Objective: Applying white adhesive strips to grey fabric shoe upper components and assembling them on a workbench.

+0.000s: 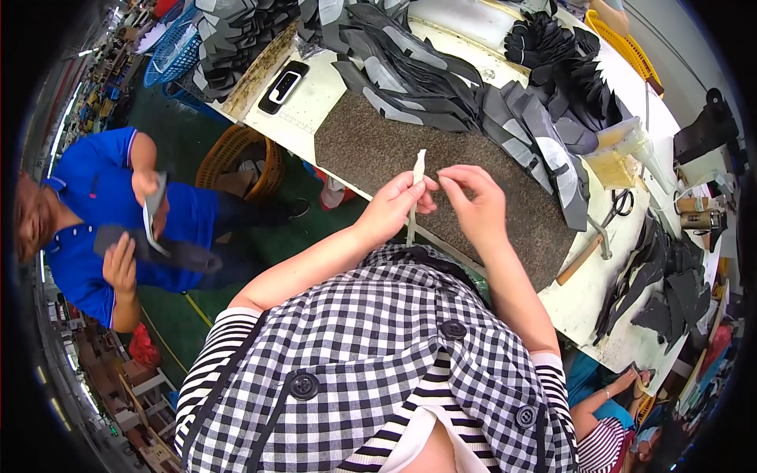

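one pale strip stands upright, pinched in the left hand; the right hand pinches closed just right of it.

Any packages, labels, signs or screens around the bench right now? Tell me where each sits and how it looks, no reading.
Phone-like device: far left corner of the bench, flat black slab with a pale panel on top; whether that is a lit screen I cannot tell.
Clear plastic container: right of the brown mat, yellowish contents.
No signs or labels that I can make out.
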The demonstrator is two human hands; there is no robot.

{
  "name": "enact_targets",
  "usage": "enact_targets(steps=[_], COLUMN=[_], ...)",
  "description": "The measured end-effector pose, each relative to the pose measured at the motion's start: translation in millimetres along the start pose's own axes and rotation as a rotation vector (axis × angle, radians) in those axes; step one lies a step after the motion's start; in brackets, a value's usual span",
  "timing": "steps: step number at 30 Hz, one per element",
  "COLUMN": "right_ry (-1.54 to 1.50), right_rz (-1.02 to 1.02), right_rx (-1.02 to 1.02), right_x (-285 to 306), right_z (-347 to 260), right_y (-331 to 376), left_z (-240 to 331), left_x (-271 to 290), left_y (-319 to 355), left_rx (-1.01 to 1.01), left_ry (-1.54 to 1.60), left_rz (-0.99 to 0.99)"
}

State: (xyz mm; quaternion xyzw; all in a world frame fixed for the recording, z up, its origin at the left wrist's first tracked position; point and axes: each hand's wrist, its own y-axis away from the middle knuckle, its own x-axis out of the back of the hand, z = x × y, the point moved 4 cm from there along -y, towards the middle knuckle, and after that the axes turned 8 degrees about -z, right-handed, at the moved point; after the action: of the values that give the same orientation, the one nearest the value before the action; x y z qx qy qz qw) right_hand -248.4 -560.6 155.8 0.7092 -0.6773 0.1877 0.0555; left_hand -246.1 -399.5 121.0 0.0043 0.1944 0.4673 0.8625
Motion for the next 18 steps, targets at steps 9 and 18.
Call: enact_targets(steps=[9,18], right_ry=[-0.037,0.096], right_rz=[-0.061,-0.032], right_rx=[-0.059,-0.057], right_x=[-12.5,-3.8], right_z=[-6.2,-11.4], right_y=[-4.8,0.1], left_z=[-2.6,2.6], left_x=[-3.0,-11.9], left_y=[-4.1,-8.0], left_rx=[-0.015,-0.024], left_ry=[-0.035,-0.151], left_rz=[0.005,-0.008])
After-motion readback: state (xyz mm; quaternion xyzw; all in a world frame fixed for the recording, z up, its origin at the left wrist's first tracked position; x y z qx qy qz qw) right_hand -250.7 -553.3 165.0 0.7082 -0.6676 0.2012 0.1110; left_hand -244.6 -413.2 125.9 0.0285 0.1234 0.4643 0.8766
